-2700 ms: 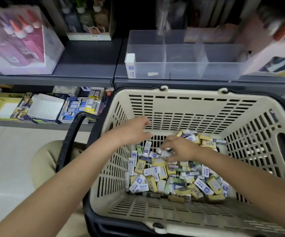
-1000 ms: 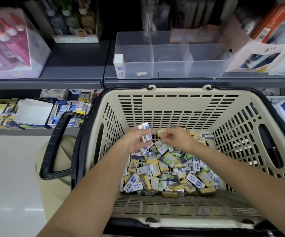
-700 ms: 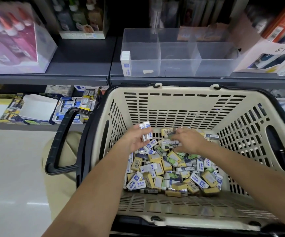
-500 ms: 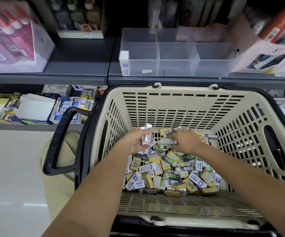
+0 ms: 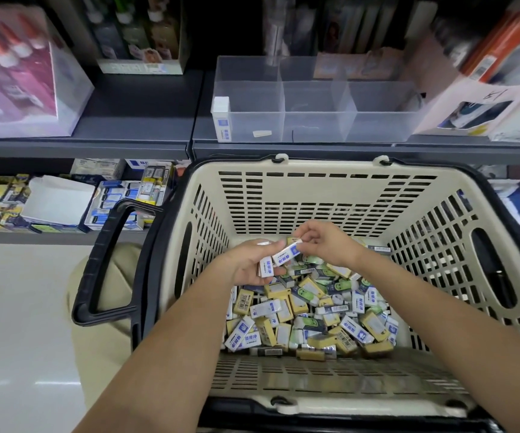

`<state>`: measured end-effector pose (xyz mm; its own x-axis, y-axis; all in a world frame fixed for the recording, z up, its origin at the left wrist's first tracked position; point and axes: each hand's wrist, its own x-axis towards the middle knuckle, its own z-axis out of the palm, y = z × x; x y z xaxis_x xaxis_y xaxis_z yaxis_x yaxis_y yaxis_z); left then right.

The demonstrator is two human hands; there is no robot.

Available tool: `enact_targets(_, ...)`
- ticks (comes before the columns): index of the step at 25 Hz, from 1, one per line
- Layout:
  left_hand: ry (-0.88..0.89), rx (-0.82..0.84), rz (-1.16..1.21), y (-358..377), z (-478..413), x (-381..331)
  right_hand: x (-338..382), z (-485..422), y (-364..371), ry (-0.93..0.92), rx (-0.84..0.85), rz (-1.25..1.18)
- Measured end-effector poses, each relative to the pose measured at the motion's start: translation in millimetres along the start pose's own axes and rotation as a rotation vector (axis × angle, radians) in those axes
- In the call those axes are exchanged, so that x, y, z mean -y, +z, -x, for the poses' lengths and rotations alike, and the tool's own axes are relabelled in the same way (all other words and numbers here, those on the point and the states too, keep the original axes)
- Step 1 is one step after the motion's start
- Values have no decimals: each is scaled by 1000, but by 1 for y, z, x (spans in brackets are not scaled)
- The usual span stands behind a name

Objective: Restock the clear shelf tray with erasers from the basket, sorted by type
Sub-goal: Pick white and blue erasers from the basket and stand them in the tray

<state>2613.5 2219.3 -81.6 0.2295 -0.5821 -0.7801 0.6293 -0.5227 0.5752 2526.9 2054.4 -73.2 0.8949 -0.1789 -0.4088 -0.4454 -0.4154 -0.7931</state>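
Note:
A cream basket (image 5: 324,195) in front of me holds a heap of erasers (image 5: 311,314) in white-blue, yellow and green sleeves. My left hand (image 5: 246,264) grips a small stack of white-blue erasers (image 5: 266,266) above the heap. My right hand (image 5: 324,245) pinches one more white-blue eraser (image 5: 286,254) and holds it against that stack. On the shelf above stands the clear tray (image 5: 315,126) with three compartments. One white-blue eraser (image 5: 222,120) stands upright in its left compartment.
The basket's black handle (image 5: 108,260) hangs to the left. A pink box of bottles (image 5: 24,73) sits on the upper shelf at left, and boxed goods (image 5: 483,110) crowd the tray's right side. Stationery packs (image 5: 127,195) fill the lower shelf. My knee shows below the handle.
My right hand has lifted a white-blue eraser out of the heap and brought it to the stack in my left hand. Both hands have risen slightly above the erasers.

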Motion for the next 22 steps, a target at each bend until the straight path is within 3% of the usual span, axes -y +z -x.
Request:
enact_targets(3,-40,63,-25,-1,1,-2,4,-4,0,13,-28,-153)
enact_targets(6,55,-192,203,-12,-5,0,2,-16,6,78,-79,-199)
enact_targets(8,121,-368,345,-23,-9,2,-4,-25,16,63,-63,176)
enact_targets(10,122,-398,347,-25,-11,4,-9,-34,33,8,24,472)
enact_targets(15,159,-408,368,-22,-11,3,-17,-50,61,-8,207,773)
enact_targets(19,147,-378,389,-21,-10,6,-20,-43,57,-42,167,721)
enact_targets(22,102,-384,362,-17,-7,1,-14,-29,37,-10,55,488)
